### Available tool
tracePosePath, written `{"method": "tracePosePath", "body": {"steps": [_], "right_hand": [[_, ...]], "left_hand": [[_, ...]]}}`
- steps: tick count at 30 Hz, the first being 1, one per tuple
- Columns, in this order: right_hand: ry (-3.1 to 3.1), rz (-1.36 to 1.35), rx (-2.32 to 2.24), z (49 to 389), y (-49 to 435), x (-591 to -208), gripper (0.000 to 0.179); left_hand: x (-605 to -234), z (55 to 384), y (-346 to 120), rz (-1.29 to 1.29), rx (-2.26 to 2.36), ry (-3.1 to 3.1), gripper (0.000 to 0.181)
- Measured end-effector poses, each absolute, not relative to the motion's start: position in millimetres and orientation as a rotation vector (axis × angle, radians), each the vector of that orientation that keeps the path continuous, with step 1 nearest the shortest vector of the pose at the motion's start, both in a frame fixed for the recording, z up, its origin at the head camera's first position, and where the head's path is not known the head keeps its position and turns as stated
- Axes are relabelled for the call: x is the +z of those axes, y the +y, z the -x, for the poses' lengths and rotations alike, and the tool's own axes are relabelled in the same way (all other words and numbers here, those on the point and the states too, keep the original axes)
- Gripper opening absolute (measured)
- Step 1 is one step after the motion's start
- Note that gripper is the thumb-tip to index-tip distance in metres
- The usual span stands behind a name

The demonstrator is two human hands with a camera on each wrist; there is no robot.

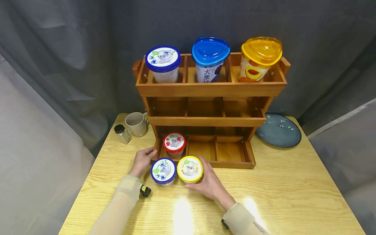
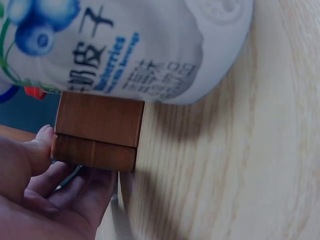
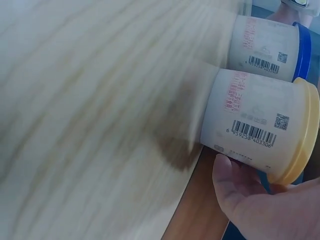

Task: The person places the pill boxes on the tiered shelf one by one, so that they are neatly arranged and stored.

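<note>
Standing here, I see a person's left hand (image 1: 142,160) gripping the left end of the bottom tier of a wooden rack (image 1: 211,89), thumb on the wall's edge and fingers curled around the outside. The right hand (image 1: 209,181) holds a yellow-lidded cup (image 1: 190,169) between thumb and fingers, upright, lid up, just before the front lip of that bottom tier, toward the left half of the worktop (image 1: 293,189); whether its base touches the wood I cannot tell. Just beside it, on its left, a blueberry cup (image 1: 163,170) with a blue lid stands on the worktop, between the two hands. Behind these, a red-lidded cup (image 1: 174,143) sits in the left compartment of the bottom tier. The rack stands toward the worktop's far edge, and its top tier carries three more: a second blue-lidded cup (image 1: 163,60) on the left, a cup with a bright blue domed lid (image 1: 211,52) in the middle, and a cup with an amber domed lid (image 1: 260,52) on the right. Near the far left corner are a pale mug (image 1: 137,124) and a small black-capped jar (image 1: 122,133); a dark blue plate (image 1: 277,138) lies by the far right corner
</note>
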State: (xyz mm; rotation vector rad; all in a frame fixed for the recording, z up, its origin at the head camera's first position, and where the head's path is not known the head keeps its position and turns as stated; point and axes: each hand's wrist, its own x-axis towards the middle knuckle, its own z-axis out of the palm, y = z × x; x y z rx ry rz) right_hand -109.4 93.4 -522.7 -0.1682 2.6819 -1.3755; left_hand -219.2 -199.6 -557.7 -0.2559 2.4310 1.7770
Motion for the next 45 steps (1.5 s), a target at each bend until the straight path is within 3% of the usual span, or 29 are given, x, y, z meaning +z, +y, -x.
{"method": "tracePosePath", "body": {"steps": [26,45], "right_hand": [[2.656,0.139,-1.435,100,107,-523,0.11],[2.768,0.276,-1.391,94,159,-457,0.114]], "left_hand": [[-556,218,-199,0.243,1.754,2.476,0.043],[-555,219,-198,0.263,1.757,2.437,0.043]]}}
